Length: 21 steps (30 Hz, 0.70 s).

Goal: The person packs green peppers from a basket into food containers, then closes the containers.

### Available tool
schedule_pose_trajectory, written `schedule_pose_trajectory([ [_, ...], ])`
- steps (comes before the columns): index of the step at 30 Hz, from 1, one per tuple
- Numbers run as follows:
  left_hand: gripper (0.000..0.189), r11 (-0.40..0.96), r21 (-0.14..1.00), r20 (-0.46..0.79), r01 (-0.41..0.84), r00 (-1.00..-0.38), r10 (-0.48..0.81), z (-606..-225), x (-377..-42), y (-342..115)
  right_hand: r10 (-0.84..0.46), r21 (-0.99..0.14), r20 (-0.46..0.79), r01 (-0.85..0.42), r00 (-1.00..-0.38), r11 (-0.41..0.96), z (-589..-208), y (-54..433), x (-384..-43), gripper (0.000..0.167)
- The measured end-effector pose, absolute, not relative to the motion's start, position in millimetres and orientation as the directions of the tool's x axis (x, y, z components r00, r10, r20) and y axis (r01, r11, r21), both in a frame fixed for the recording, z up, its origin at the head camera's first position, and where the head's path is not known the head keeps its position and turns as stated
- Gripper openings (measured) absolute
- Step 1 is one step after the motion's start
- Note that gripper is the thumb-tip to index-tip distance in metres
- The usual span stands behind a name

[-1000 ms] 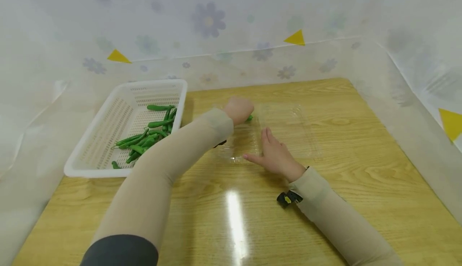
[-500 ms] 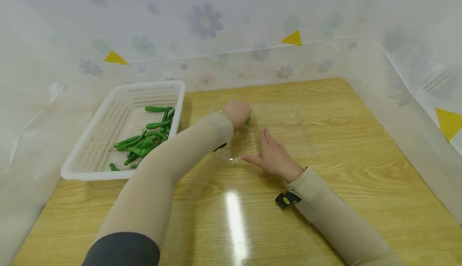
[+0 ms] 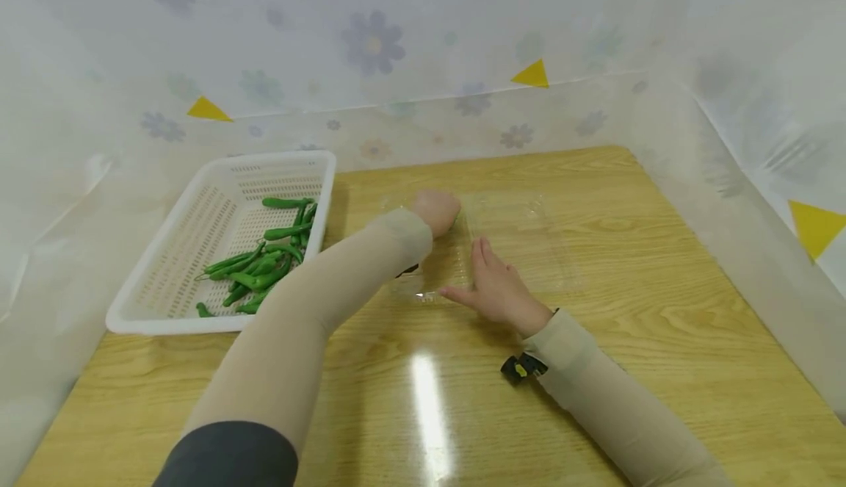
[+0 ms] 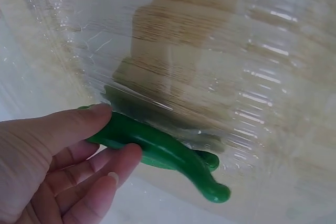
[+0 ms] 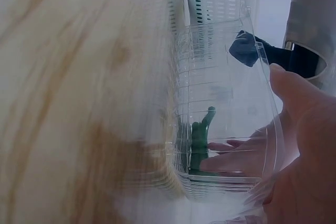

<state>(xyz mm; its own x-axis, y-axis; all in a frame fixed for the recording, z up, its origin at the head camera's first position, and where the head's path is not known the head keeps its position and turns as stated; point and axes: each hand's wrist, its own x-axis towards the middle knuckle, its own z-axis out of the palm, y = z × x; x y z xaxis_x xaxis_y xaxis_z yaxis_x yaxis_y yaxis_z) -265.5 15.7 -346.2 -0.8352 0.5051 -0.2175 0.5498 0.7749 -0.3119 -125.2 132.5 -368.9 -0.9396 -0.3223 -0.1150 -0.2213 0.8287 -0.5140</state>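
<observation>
My left hand (image 3: 438,211) pinches green chili peppers (image 4: 160,142) between thumb and fingers. At least two lie together, one partly behind the other. They are low inside the clear plastic clamshell container (image 5: 226,87), by its far wall; whether they touch its bottom I cannot tell. From the head view the hand hides most of them. My right hand (image 3: 496,285) has its fingers straight and thumb spread, resting at the container's near right edge, by the fold to the lid (image 3: 522,244), which lies flat to the right.
A white perforated basket (image 3: 155,325) stands at the left on the wooden table (image 3: 661,311), with several green chili peppers (image 3: 254,270) inside. Pale flowered sheeting (image 3: 423,46) hangs around the table at the back and sides.
The green tip that showed beside my left hand is now almost hidden, as the hand has shifted slightly. My right hand keeps its place at the container. The head view has drifted a little.
</observation>
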Motion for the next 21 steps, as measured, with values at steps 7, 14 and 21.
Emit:
schedule_pose_trajectory([
  [7,0.024,0.788,-0.302,-0.257,0.537,-0.842,0.475,-352.1,-267.8,20.3,-0.323,-0.511,-0.116,-0.223,-0.939,0.83,-370.7,132.9,-125.1,0.109],
  [14,0.024,0.79,-0.308,-0.253,0.531,-0.846,0.47,-351.1,-265.5,22.7,-0.329,-0.501,-0.115,-0.232,-0.937,0.834,-370.5,133.4,-126.2,0.11],
  [21,0.025,0.809,-0.302,-0.255,0.505,-0.86,0.442,-350.8,-263.0,22.3,-0.319,-0.506,-0.114,-0.222,-0.941,0.833,-370.5,132.0,-125.0,0.109],
])
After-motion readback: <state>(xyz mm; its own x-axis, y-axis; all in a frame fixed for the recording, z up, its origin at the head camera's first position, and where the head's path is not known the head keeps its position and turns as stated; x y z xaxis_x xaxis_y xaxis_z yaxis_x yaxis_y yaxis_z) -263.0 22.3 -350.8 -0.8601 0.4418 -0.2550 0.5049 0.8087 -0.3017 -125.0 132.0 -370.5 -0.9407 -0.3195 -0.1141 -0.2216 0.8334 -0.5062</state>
